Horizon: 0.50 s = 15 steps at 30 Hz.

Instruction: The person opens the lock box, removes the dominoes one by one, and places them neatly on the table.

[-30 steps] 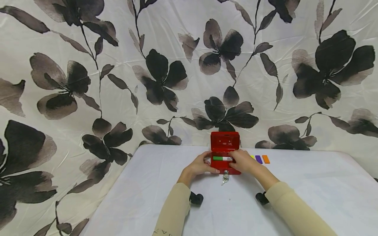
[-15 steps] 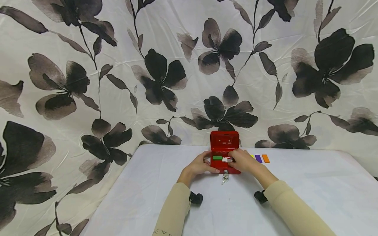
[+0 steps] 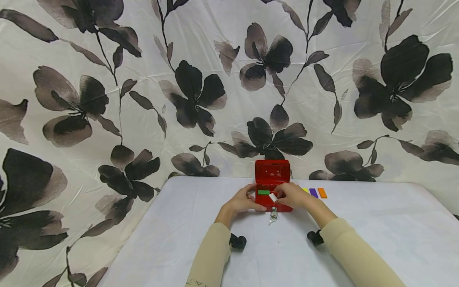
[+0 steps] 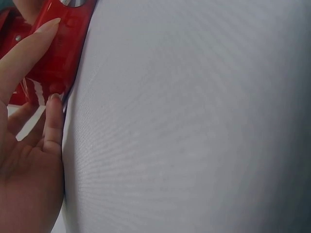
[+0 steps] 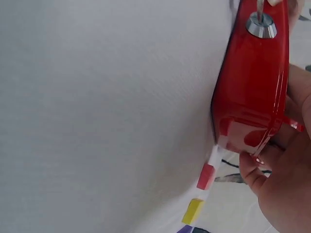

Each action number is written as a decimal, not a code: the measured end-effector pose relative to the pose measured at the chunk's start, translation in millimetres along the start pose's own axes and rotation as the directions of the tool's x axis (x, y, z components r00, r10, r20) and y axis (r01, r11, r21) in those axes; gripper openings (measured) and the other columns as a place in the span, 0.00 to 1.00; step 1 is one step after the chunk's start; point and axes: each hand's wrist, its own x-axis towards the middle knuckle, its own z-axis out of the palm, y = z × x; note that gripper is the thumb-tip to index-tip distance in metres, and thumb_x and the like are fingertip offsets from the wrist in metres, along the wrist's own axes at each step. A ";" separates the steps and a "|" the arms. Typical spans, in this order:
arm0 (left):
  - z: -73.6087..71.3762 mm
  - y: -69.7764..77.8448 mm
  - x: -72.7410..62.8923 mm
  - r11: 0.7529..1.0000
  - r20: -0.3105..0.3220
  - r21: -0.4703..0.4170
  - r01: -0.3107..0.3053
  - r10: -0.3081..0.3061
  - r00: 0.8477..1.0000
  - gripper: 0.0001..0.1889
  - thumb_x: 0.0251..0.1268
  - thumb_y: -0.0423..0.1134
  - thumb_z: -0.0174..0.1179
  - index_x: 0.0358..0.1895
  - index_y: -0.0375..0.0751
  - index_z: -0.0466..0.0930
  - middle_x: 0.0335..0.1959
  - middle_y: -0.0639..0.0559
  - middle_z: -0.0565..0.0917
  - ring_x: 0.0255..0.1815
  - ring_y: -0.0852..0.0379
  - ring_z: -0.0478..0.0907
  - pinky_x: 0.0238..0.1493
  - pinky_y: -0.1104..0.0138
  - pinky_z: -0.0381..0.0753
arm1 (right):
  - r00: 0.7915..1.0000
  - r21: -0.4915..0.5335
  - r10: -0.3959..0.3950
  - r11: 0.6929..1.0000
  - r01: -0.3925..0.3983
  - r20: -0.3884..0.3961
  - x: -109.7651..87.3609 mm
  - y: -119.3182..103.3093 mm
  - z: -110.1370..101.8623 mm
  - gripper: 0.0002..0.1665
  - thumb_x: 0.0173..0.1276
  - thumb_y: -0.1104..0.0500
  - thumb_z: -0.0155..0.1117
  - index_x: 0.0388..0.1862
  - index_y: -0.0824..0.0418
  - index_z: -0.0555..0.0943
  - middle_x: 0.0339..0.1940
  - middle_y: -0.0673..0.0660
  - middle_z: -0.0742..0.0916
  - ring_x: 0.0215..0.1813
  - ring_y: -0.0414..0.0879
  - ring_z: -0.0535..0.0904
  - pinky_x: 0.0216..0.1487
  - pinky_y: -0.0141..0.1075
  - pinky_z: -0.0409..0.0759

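A small red cash box (image 3: 272,171) stands on the table with its lid raised and keys (image 3: 273,216) hanging from the front lock (image 5: 261,26). My left hand (image 3: 242,201) grips its left side; in the left wrist view the thumb (image 4: 36,44) lies on the front wall and the other fingers reach the side. Inside the box lies a green block (image 3: 263,192). Between the fingers of my right hand (image 3: 292,194) a white block (image 3: 273,197) is pinched, tilted over the box's interior. That block is hidden in the right wrist view.
Right of the box lie a yellow block (image 3: 306,190), a purple block (image 3: 313,193) and an orange block (image 3: 322,193). The right wrist view also shows a red block (image 5: 206,176) near the box. A floral cloth (image 3: 201,32) hangs behind the white table (image 3: 373,215).
The white block, earlier lying in line against the green block, has come away to the right and turned to a slant in my right hand. The left hand keeps its hold on the box.
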 end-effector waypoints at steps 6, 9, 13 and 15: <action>0.7 -0.5 -1.1 1.000 0.008 -0.010 0.000 0.000 1.000 0.49 0.48 0.35 0.81 0.76 0.47 0.66 0.60 0.52 0.77 0.45 0.52 0.73 0.46 0.64 0.76 | 0.999 0.069 0.000 0.998 -0.002 0.035 1.7 1.4 -1.7 0.22 0.65 0.65 0.74 0.57 0.68 0.83 0.35 0.52 0.85 0.40 0.46 0.78 0.51 0.42 0.84; 1.0 0.2 -1.8 1.000 0.004 0.000 0.002 -0.002 1.000 0.49 0.48 0.35 0.81 0.77 0.47 0.65 0.58 0.52 0.77 0.45 0.52 0.74 0.47 0.63 0.77 | 0.999 0.075 -0.011 0.997 0.009 0.034 2.6 1.8 -1.7 0.21 0.65 0.65 0.74 0.56 0.68 0.83 0.35 0.52 0.85 0.40 0.46 0.77 0.51 0.43 0.84; 0.9 0.7 -1.8 1.000 0.000 0.007 0.004 -0.004 1.000 0.48 0.49 0.35 0.81 0.76 0.47 0.66 0.55 0.51 0.78 0.45 0.51 0.75 0.47 0.62 0.78 | 1.000 0.068 -0.009 0.998 0.007 0.027 4.9 3.4 0.0 0.20 0.64 0.65 0.74 0.55 0.67 0.84 0.35 0.51 0.84 0.41 0.46 0.77 0.53 0.43 0.84; 0.7 0.5 -1.2 1.000 -0.001 0.001 0.006 -0.006 1.000 0.48 0.49 0.35 0.81 0.76 0.47 0.66 0.54 0.52 0.78 0.44 0.51 0.75 0.47 0.62 0.78 | 1.000 0.060 -0.016 0.998 0.015 0.023 6.1 3.9 0.6 0.20 0.64 0.65 0.75 0.55 0.67 0.84 0.35 0.51 0.84 0.40 0.47 0.77 0.53 0.44 0.83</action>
